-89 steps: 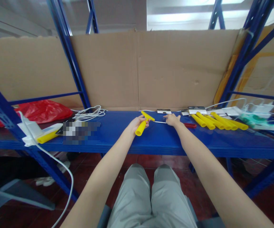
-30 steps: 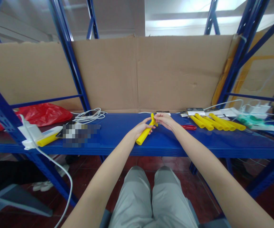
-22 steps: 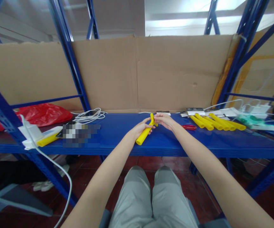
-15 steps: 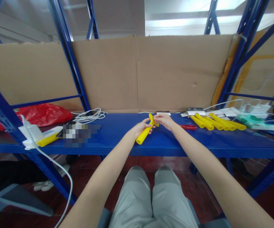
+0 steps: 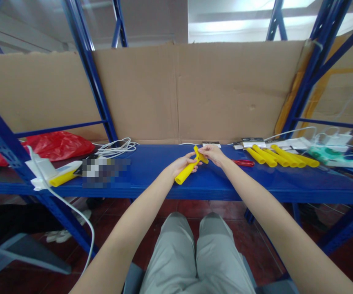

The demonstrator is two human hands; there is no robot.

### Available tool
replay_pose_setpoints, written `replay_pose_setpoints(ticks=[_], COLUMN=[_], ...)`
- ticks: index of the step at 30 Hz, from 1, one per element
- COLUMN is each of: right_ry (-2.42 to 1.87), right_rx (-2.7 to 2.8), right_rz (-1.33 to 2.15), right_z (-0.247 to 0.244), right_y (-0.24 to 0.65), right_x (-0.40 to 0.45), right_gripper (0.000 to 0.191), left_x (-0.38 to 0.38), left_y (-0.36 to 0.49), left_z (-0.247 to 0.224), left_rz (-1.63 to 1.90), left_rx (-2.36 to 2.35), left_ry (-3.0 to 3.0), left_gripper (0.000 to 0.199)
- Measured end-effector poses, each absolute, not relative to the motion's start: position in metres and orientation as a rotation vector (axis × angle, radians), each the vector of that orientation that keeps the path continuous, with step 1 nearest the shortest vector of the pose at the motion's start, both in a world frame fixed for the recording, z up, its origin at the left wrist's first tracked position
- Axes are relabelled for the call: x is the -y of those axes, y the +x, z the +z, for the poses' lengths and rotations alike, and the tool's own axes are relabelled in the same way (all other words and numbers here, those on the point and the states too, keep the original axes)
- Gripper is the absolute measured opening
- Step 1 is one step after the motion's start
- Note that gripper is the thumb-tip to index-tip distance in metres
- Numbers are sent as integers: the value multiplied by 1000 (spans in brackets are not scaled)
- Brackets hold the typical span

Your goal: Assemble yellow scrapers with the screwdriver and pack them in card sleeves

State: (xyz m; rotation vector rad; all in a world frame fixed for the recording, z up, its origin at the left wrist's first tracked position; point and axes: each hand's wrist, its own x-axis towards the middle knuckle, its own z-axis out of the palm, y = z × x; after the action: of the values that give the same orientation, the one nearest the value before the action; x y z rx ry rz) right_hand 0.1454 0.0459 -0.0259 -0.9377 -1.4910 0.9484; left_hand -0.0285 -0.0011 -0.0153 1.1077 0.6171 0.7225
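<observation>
A yellow piece [image 5: 185, 173] with a tube-shaped lower end and a branching top is held over the blue shelf [image 5: 152, 171]. My left hand [image 5: 183, 163] is wrapped round its middle, with the tube end pointing down toward me. At the top right of the piece, the fingers of my right hand [image 5: 211, 154] pinch its branching end. Right of my right hand lies a red tool [image 5: 243, 163]. Several yellow tubes [image 5: 282, 157] lie side by side farther right.
White cables [image 5: 119, 148], a red plastic bag [image 5: 58, 145] and a white adapter [image 5: 43, 168] with another yellow tube [image 5: 63, 179] are at the left. A cardboard panel [image 5: 139, 94] stands behind. Green-and-white packaging [image 5: 332, 155] sits far right, between blue posts.
The branching end of the yellow piece has shifted slightly right and shows a little more widely. Both hands keep their hold. The view has moved slightly.
</observation>
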Motion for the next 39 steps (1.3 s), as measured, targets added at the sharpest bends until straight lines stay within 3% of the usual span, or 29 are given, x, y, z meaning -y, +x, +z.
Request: replay_pose_setpoints(ticks=[39], right_ry=[-984], right_rx=[1462], right_rz=[1080], right_z=[-23], right_y=[145], right_x=[-43], right_gripper=[23], left_x=[9], left_y=[-25], left_z=[-9], left_rz=[752], left_rx=[-599], left_ry=[1107], left_gripper=[57])
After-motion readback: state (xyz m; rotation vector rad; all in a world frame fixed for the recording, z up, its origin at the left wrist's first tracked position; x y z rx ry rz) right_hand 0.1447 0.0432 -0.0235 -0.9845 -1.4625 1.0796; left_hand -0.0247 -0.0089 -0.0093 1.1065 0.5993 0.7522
